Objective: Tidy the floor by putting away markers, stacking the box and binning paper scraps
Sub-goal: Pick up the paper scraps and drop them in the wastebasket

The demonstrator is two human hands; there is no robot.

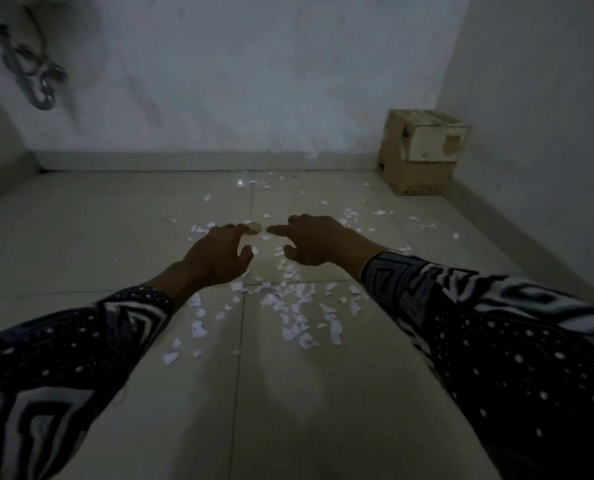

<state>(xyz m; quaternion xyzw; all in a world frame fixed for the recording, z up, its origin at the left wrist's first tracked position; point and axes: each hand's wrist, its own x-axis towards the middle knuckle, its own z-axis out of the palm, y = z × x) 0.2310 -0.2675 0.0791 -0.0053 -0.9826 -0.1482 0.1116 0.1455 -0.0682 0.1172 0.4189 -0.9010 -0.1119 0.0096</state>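
White paper scraps [290, 306] lie scattered over the tiled floor [98, 244], thickest between and just below the 2 outstretched hands, with a thinner trail running toward the far wall and out to the right. By this look the binning is barely begun, if begun at all: most of the litter remains on the tiles.

Both hands reach forward, low over the middle of the mess. The left hand [216, 252] has its fingers extended forward and downward, and a small pale piece sits right at its fingertips; the dim light makes it hard to say whether that piece is pinched or only touched. The right hand [314, 242] points its index finger toward the left hand with the other fingers loosely curled, and it appears to hold nothing. Both look set to gather the scraps between them.

In the far right corner a cardboard box [415, 174] stands against the wall, with a smaller pale box [434, 140] resting on top of it, so the stacking step looks finished. No markers show anywhere on the floor, which suggests they are already put away, though that cannot be confirmed. No bin is in view either, so where the scraps will go cannot be told. Gathering and binning the paper is what remains.
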